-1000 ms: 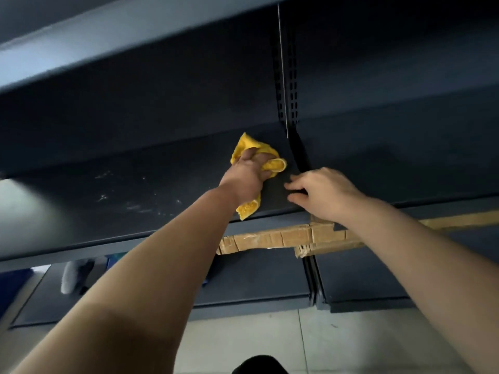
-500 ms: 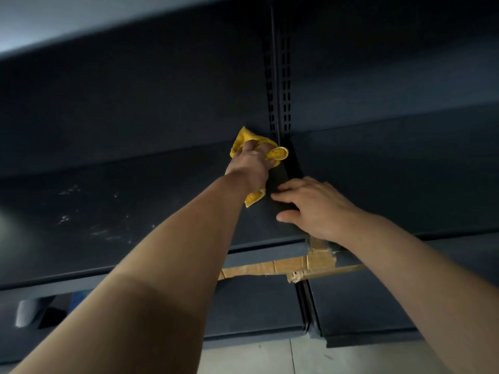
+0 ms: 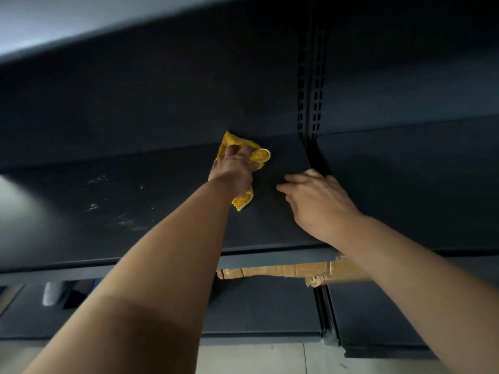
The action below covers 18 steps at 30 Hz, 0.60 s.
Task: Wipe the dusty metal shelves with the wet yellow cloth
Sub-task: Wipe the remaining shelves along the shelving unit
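Note:
A dark metal shelf (image 3: 140, 211) runs across the view, with pale dust smears (image 3: 113, 209) on its left part. My left hand (image 3: 232, 171) presses the bunched yellow cloth (image 3: 259, 155) against the shelf near its back edge; cloth shows above and below the hand. My right hand (image 3: 316, 201) rests flat on the same shelf just right of it, fingers spread, beside the slotted upright (image 3: 310, 103).
Another shelf (image 3: 135, 31) overhangs above. A lower shelf (image 3: 264, 306) lies underneath, with taped cardboard (image 3: 283, 271) under the wiped shelf's front lip. A white object (image 3: 52, 292) sits at lower left. Tiled floor (image 3: 256, 357) shows at the bottom.
My left hand slid the cloth leftward along the back of the shelf, away from the upright. My right hand stayed on the shelf by the upright.

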{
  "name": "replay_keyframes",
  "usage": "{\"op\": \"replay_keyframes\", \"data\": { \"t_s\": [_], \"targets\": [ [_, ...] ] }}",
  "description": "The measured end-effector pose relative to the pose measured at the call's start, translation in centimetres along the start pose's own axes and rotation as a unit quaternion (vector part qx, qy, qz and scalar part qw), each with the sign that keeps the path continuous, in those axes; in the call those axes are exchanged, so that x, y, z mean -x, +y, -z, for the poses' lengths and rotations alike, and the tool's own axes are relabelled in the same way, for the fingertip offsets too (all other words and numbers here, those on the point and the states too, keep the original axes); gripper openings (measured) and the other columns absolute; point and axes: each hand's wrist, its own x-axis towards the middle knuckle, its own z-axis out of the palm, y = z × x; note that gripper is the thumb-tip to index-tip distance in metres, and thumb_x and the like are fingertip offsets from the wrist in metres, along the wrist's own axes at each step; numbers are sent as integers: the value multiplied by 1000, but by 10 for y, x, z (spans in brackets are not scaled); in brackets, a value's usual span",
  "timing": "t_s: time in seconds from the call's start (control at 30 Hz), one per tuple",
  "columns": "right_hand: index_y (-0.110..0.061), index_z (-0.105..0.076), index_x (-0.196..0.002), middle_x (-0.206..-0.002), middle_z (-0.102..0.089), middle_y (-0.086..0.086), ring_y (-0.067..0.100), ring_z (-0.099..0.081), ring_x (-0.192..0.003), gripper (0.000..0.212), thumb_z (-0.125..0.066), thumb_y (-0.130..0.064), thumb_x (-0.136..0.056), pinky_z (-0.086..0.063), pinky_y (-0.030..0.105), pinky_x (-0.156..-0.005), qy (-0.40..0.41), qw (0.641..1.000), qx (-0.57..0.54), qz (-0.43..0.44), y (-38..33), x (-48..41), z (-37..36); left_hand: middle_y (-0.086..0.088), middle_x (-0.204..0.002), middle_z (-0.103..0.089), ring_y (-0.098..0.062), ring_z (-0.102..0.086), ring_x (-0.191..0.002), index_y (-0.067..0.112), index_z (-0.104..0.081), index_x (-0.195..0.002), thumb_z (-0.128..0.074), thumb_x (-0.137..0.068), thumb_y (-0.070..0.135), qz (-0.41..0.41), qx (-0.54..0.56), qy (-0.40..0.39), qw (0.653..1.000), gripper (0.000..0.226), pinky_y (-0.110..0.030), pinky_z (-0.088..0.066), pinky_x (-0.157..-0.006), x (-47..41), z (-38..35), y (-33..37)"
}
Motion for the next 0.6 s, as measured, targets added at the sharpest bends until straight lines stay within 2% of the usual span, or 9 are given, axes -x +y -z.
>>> {"op": "replay_keyframes", "data": {
  "t_s": [0.17, 0.3, 0.4, 0.53, 0.6],
  "targets": [
    [-27, -58, -128, -127, -60, -3, 21, -47, -120, 36, -45, -14, -97, -41, 38, -96, 14, 999, -28, -6, -6, -4, -6, -4, -154, -20, -36, -31, -138, 33, -29, -145, -43, -99, 39, 36, -1, 9, 999, 48, -47, -25, -115, 3, 11, -38],
    [-24, -57, -128, -115, -65, 1, 23, -53, -111, 48, -47, 3, -88, -42, 32, -83, 23, 999, -13, -18, -10, -9, -6, -1, -158, -14, -35, -27, -141, 34, -24, -149, -46, -98, 41, 70, 9, 5, 998, 56, -49, -29, -113, 5, 20, -70],
    [-24, -56, -126, -112, -66, 0, 22, -55, -108, 48, -46, 3, -88, -39, 29, -73, 26, 999, -10, -23, -11, -9, -8, 0, -159, -11, -35, -27, -142, 35, -21, -150, -48, -97, 37, 96, -2, 2, 995, 60, -51, -32, -111, 11, 29, -92],
    [-27, -52, -130, -108, -66, 5, 25, -59, -102, 45, -47, -4, -91, -44, 30, -73, 11, 999, -25, -33, -7, -8, -10, -4, -157, -15, -37, -30, -139, 33, -22, -150, -49, -97, 34, 141, -11, 23, 990, 59, -52, -33, -110, 20, 36, -110],
    [-26, -46, -137, -111, -65, 8, 27, -60, -103, 50, -47, -5, -92, -48, 32, -79, -7, 999, -31, -38, -6, -6, -7, -6, -156, -15, -38, -30, -139, 31, -22, -150, -50, -97, 28, 159, -11, 27, 987, 60, -52, -33, -110, 25, 36, -107]
  ]
}}
